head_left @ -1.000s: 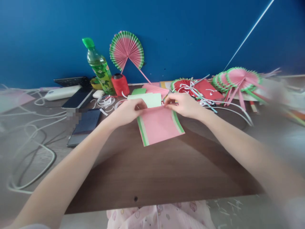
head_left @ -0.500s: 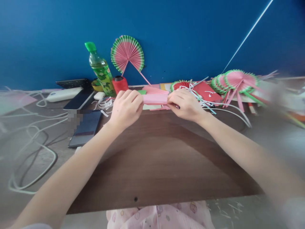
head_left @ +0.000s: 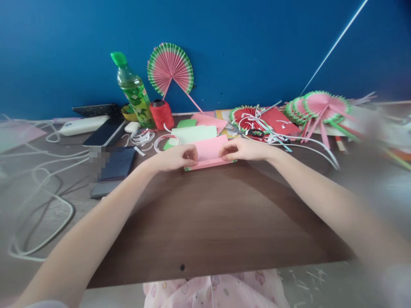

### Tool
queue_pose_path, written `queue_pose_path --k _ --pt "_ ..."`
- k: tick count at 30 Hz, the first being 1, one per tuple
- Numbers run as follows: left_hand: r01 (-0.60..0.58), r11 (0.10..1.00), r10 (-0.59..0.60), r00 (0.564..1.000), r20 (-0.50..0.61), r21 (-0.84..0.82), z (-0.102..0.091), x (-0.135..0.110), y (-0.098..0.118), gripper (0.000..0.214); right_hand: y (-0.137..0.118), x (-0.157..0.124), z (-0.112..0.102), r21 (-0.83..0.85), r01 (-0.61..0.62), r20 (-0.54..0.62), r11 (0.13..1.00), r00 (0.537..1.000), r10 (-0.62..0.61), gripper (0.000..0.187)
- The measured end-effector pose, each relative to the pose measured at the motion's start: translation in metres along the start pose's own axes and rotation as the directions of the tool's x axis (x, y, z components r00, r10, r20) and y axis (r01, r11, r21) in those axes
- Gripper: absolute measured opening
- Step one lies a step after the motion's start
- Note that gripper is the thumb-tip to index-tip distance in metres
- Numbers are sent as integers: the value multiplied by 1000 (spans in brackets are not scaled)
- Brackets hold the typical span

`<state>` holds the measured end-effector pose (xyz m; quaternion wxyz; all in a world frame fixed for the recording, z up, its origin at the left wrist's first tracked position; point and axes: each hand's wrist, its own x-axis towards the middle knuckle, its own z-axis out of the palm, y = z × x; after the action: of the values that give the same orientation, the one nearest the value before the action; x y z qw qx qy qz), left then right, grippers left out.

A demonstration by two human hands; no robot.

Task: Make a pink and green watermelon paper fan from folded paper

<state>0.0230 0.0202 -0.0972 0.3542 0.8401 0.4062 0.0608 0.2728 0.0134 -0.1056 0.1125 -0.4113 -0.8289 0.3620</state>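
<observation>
A pink paper sheet (head_left: 209, 152) with green edge strips lies folded over on the brown table (head_left: 212, 222), forming a short band. My left hand (head_left: 176, 158) pinches its left end and my right hand (head_left: 244, 149) pinches its right end, fingers closed on the paper. A pale green sheet (head_left: 195, 133) lies just behind the pink one.
Behind stand a green bottle (head_left: 133, 92), a red thread spool (head_left: 161, 113) and a pink-green paper fan (head_left: 170, 70) against the blue wall. More fans (head_left: 317, 107), scissors (head_left: 255, 132) and paper strips lie right. Phones (head_left: 115, 169) and white cables (head_left: 41, 205) lie left.
The pink sheet lay flat, was lifted and folded into a narrow band, and now rests folded on the table nearer me. Both hands moved down and towards me with it.
</observation>
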Motion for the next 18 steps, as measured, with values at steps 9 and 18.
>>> queue_pose_path --k 9,18 --pt "11 999 -14 998 67 37 1 2 -5 18 4 5 8 77 -64 -24 995 998 66 13" --pt "0 996 -7 996 85 84 3 3 -7 17 6 4 9 70 -69 9 995 998 68 12"
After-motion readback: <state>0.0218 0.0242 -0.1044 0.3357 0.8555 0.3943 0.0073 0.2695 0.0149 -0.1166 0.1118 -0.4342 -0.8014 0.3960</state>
